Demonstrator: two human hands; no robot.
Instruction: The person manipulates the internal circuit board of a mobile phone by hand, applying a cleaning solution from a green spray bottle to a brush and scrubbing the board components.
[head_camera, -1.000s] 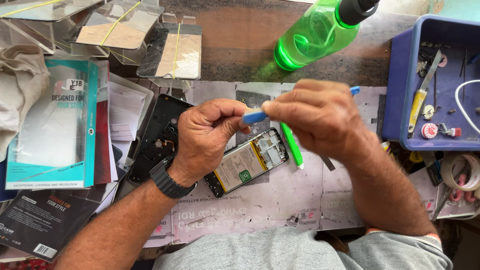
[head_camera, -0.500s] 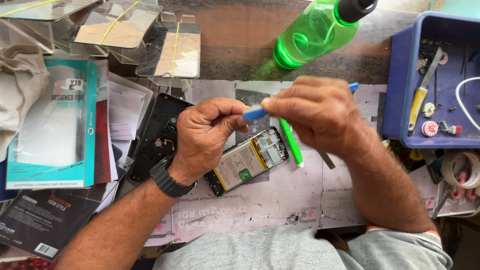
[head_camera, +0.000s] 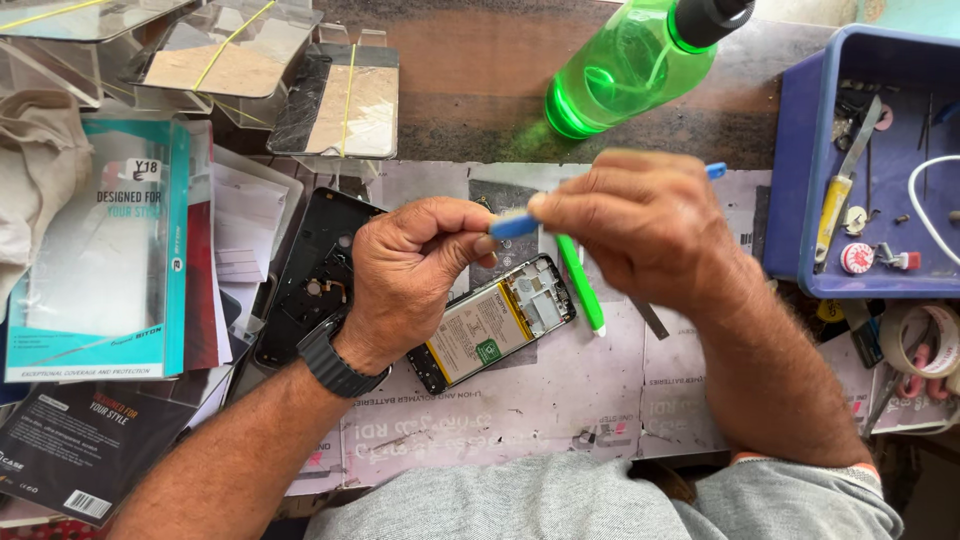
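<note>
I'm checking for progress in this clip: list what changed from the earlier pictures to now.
Almost nothing changed. Both hands, left hand and right hand, keep pinching the slim blue plastic tool between them above the opened phone with its back cover off; nothing was picked up or let go. The green plastic bottle, green pen-like tool and blue tray lie as before.

Bright, even daylight, soft shadows, glare on the green bottle (head_camera: 625, 65), sharp focus throughout.

Phone repair bench: opened phone (head_camera: 495, 325) at centre, tool tray (head_camera: 800, 180) at 2 o'clock, packaged phone cases (head_camera: 95, 250) at 9 o'clock.
</note>
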